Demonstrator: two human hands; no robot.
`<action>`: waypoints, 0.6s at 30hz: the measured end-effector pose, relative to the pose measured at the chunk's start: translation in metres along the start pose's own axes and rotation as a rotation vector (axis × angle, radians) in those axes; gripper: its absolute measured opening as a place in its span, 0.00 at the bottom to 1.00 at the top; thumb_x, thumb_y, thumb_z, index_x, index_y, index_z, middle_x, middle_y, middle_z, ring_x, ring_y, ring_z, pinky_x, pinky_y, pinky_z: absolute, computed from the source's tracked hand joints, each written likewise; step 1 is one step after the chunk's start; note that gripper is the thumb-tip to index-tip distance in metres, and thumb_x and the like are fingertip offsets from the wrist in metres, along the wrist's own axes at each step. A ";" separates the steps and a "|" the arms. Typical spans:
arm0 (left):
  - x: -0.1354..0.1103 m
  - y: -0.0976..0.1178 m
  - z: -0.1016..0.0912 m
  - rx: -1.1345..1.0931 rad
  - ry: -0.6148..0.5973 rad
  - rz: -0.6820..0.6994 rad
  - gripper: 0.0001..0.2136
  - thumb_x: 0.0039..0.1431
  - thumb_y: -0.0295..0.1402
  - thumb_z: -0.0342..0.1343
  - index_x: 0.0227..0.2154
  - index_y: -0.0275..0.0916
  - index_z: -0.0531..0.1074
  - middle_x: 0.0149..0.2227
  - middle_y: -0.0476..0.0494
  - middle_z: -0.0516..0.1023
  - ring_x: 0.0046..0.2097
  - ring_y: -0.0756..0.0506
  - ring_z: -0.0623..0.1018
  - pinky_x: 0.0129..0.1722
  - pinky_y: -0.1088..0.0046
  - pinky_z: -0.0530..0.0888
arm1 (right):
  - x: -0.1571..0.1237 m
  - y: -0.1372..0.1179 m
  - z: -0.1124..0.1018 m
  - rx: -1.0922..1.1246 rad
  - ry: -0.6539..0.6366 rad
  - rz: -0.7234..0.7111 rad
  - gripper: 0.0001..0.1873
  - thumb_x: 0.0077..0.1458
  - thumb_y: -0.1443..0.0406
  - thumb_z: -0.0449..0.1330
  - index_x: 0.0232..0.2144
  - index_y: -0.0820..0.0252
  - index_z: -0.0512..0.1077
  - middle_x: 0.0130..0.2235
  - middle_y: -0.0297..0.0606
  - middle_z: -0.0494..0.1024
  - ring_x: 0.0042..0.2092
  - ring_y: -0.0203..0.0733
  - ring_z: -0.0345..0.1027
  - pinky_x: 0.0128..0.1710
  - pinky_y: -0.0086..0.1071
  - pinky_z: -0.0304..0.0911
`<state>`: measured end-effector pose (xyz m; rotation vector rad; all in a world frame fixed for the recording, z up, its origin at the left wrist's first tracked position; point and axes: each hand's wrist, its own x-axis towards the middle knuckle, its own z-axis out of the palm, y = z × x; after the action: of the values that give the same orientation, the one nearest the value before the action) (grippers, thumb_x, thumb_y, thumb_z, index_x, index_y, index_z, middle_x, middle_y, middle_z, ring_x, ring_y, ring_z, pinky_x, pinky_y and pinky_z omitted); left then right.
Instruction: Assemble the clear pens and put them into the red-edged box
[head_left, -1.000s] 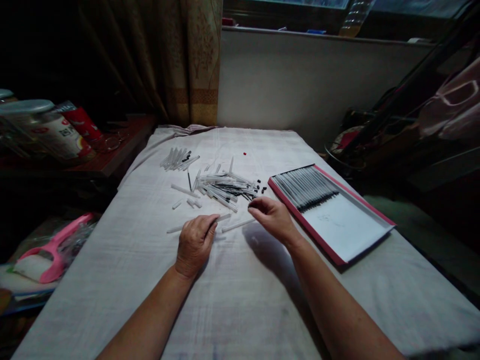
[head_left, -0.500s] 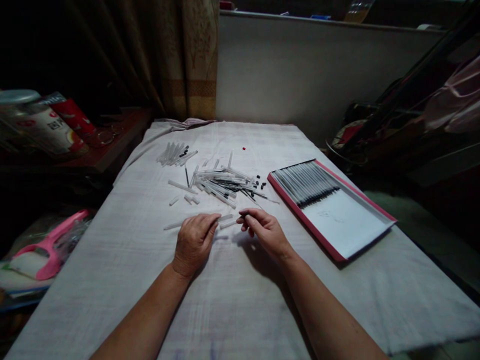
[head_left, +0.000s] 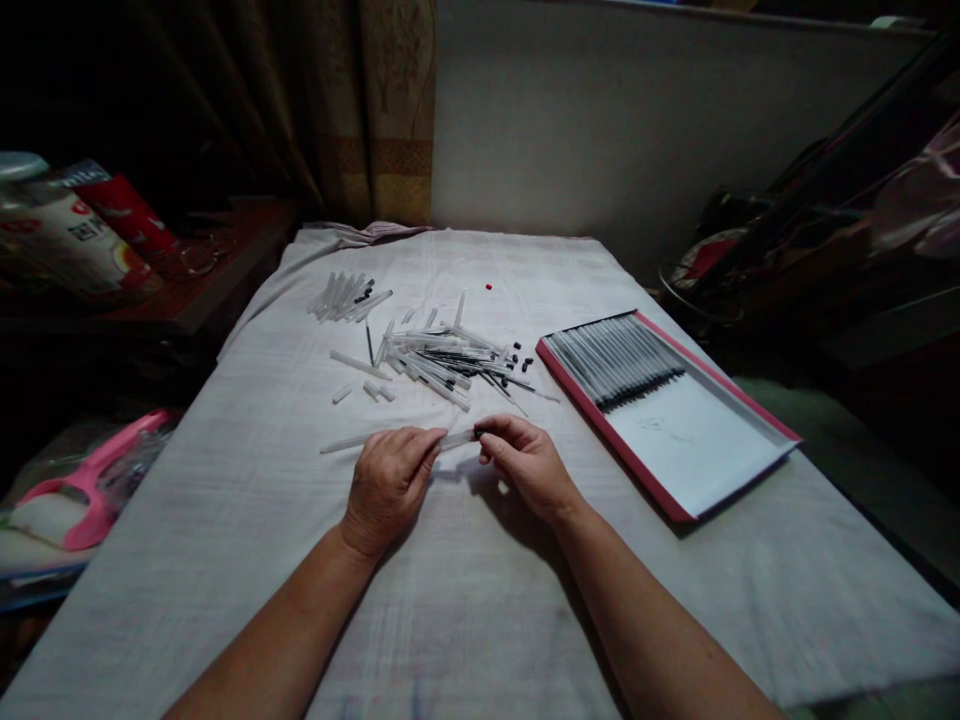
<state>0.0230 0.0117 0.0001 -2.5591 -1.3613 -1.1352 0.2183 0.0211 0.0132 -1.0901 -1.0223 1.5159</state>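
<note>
One row of black-ended pens [head_left: 611, 362] is lying side by side in the far part of the red-edged tray [head_left: 611, 437], and these are looking like the finished share. Plenty is seemingly waiting on the cloth-covered bench [head_left: 450, 610]: a loose heap of clear and dark sticks [head_left: 442, 362] is spreading beyond the hands, small black pieces [head_left: 527, 364] are lying by its right edge, and short clear pieces [head_left: 379, 391] are resting near its left. Farther left, a bundle of clear tubes [head_left: 341, 298] is lying apart; their completeness is not showing. One more pen is apparently being put together: the left hand [head_left: 390, 482] is gripping a clear tube [head_left: 456, 439], its fingers closed around it, while the right hand [head_left: 529, 463] is pinching a black plug [head_left: 479, 433] between its fingers at the tube's right end. Whether the plug is sitting inside, I cannot tell.
</note>
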 end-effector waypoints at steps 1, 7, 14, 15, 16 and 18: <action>0.000 0.000 0.000 0.002 -0.003 -0.001 0.10 0.66 0.31 0.50 0.47 0.38 0.71 0.39 0.42 0.80 0.40 0.44 0.77 0.41 0.66 0.70 | 0.000 0.001 0.000 -0.020 0.000 -0.016 0.14 0.43 0.58 0.67 0.32 0.59 0.75 0.26 0.31 0.75 0.23 0.31 0.62 0.21 0.25 0.55; 0.000 -0.001 0.000 -0.011 -0.021 -0.013 0.11 0.65 0.30 0.51 0.47 0.38 0.72 0.39 0.42 0.80 0.40 0.44 0.77 0.42 0.66 0.70 | 0.001 0.008 -0.001 -0.170 0.013 -0.160 0.11 0.47 0.59 0.64 0.33 0.59 0.77 0.27 0.33 0.76 0.27 0.35 0.68 0.28 0.29 0.65; 0.000 0.000 0.001 -0.005 -0.055 0.000 0.11 0.65 0.30 0.50 0.47 0.39 0.73 0.38 0.42 0.80 0.40 0.43 0.76 0.40 0.65 0.69 | 0.000 0.012 -0.007 -0.625 0.052 -0.483 0.07 0.55 0.62 0.60 0.32 0.56 0.77 0.32 0.38 0.80 0.31 0.38 0.72 0.33 0.31 0.66; 0.000 0.000 0.001 -0.011 -0.053 0.003 0.11 0.65 0.30 0.50 0.47 0.40 0.73 0.38 0.43 0.80 0.40 0.43 0.76 0.40 0.65 0.69 | 0.000 0.012 -0.008 -0.691 0.054 -0.513 0.08 0.56 0.62 0.59 0.31 0.57 0.77 0.31 0.38 0.80 0.31 0.38 0.72 0.33 0.30 0.65; 0.000 0.000 0.001 -0.018 -0.050 0.009 0.11 0.65 0.30 0.50 0.47 0.40 0.73 0.38 0.43 0.80 0.39 0.44 0.76 0.40 0.65 0.69 | 0.000 0.011 -0.008 -0.749 0.051 -0.532 0.10 0.58 0.61 0.57 0.28 0.57 0.76 0.29 0.38 0.79 0.30 0.38 0.71 0.33 0.30 0.65; 0.000 0.001 0.002 -0.029 -0.045 0.020 0.11 0.65 0.30 0.51 0.47 0.40 0.73 0.38 0.43 0.80 0.39 0.44 0.76 0.40 0.66 0.69 | 0.000 0.010 -0.010 -0.833 0.031 -0.540 0.17 0.61 0.60 0.54 0.23 0.57 0.73 0.24 0.36 0.77 0.27 0.37 0.70 0.30 0.29 0.63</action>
<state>0.0244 0.0115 -0.0011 -2.6284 -1.3353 -1.1089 0.2255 0.0198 0.0009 -1.2261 -1.8258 0.6221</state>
